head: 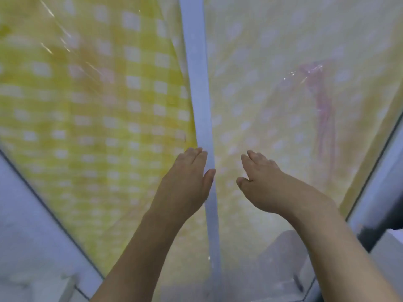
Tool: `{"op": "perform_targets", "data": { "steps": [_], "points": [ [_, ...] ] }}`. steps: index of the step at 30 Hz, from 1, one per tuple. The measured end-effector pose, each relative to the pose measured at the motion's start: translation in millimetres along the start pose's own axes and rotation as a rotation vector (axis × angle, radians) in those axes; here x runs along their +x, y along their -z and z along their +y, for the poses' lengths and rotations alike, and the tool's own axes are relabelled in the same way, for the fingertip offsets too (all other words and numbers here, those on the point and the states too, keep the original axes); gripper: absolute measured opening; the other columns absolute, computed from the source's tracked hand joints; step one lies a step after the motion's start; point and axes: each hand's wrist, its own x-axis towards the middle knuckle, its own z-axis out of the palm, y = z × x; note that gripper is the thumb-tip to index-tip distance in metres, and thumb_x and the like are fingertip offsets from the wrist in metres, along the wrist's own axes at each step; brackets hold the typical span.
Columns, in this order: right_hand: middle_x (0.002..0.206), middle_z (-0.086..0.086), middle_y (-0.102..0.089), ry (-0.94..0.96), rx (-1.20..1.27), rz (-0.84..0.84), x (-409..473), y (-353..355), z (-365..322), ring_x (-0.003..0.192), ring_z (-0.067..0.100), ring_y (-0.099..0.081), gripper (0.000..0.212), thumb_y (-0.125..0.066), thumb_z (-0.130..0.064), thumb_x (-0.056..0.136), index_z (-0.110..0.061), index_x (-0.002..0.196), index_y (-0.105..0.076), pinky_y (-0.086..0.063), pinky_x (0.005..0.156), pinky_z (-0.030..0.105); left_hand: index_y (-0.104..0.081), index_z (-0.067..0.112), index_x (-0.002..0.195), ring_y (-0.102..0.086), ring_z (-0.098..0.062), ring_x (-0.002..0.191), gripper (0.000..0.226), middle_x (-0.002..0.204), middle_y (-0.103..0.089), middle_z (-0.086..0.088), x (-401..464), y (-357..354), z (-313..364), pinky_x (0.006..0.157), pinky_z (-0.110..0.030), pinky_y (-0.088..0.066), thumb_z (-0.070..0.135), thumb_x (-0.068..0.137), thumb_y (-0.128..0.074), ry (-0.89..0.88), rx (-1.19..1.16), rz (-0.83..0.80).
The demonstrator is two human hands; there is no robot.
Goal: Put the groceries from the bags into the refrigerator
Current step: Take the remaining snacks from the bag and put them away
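Two refrigerator doors fill the view, both covered with yellow-and-white checked film under glossy plastic. A pale blue-grey strip (199,94) runs down between the left door (91,101) and the right door (294,94). My left hand (185,184) lies flat with straight fingers against the left door's inner edge, fingertips at the strip. My right hand (263,182) reaches toward the right door with fingers extended; whether it touches the surface is unclear. Neither hand holds anything. No bags or groceries are in view. The picture is blurred.
Pale grey surfaces flank the doors at the lower left (28,214) and along the right edge (379,182). A pink smear-like reflection (322,101) shows on the right door. A grey shape (281,253) sits low beneath my right forearm.
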Motion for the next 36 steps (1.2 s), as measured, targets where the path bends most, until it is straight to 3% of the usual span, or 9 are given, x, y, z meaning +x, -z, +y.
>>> {"op": "perform_targets", "data": {
  "steps": [4, 9, 13, 15, 26, 36],
  "points": [
    [0.164, 0.006, 0.008, 0.116, -0.011, -0.016, 7.0, -9.8, -53.0, 0.151, 0.020, 0.006, 0.060, -0.028, -0.028, 0.106, -0.009, 0.156, -0.002, 0.001, 0.121, 0.037, -0.051, 0.001, 0.140, -0.042, -0.031, 0.140, 0.065, 0.145, -0.051, -0.015, -26.7, 25.7, -43.5, 0.114, -0.041, -0.032, 0.045, 0.098, -0.027, 0.077, 0.014, 0.019],
    [0.164, 0.008, 0.007, 0.241, -0.043, -0.039, 20.3, -31.9, -124.5, 0.151, 0.021, 0.005, 0.062, -0.030, -0.033, 0.105, -0.010, 0.156, -0.003, -0.002, 0.122, 0.038, -0.053, -0.001, 0.137, -0.047, -0.034, 0.136, 0.057, 0.141, -0.054, -0.017, -71.4, 59.9, -99.2, 0.110, -0.044, -0.038, 0.040, 0.101, -0.035, 0.194, 0.070, 0.039],
    [0.164, 0.007, 0.009, 0.344, -0.063, -0.082, 20.2, -50.2, -185.4, 0.151, 0.021, 0.007, 0.063, -0.029, -0.034, 0.105, -0.011, 0.156, -0.001, 0.000, 0.122, 0.038, -0.031, 0.010, 0.153, -0.018, -0.020, 0.151, 0.054, 0.160, -0.029, -0.005, -113.5, 88.3, -144.2, 0.119, -0.030, -0.015, 0.036, 0.106, -0.036, 0.315, 0.124, 0.020],
    [0.164, 0.007, 0.010, 0.392, -0.077, -0.100, 17.5, -57.8, -214.8, 0.151, 0.021, 0.007, 0.063, -0.028, -0.034, 0.105, -0.011, 0.156, 0.000, 0.001, 0.122, 0.038, -0.026, 0.014, 0.155, -0.014, -0.015, 0.151, 0.055, 0.162, -0.024, 0.000, -136.2, 102.7, -163.1, 0.118, -0.027, -0.014, 0.038, 0.106, -0.033, 0.392, 0.147, 0.031],
    [0.164, 0.007, 0.011, 0.691, -0.132, -0.196, -12.3, -103.3, -360.5, 0.151, 0.021, 0.009, 0.062, -0.028, -0.031, 0.106, -0.010, 0.156, 0.002, 0.003, 0.122, 0.038, -0.034, 0.012, 0.152, -0.020, -0.016, 0.151, 0.053, 0.160, -0.030, -0.002, -265.0, 167.7, -239.9, 0.119, -0.023, -0.011, 0.034, 0.105, -0.040, 0.712, 0.188, 0.146],
    [0.164, 0.007, 0.007, 1.041, -0.163, -0.278, -36.6, -138.0, -461.5, 0.151, 0.021, 0.005, 0.061, -0.029, -0.030, 0.105, -0.009, 0.156, -0.001, 0.002, 0.121, 0.037, -0.037, 0.012, 0.151, -0.024, -0.016, 0.149, 0.051, 0.158, -0.034, -0.002, -360.9, 214.0, -253.8, 0.118, -0.023, -0.016, 0.032, 0.104, -0.042, 1.051, 0.320, 0.232]
  ]
}}
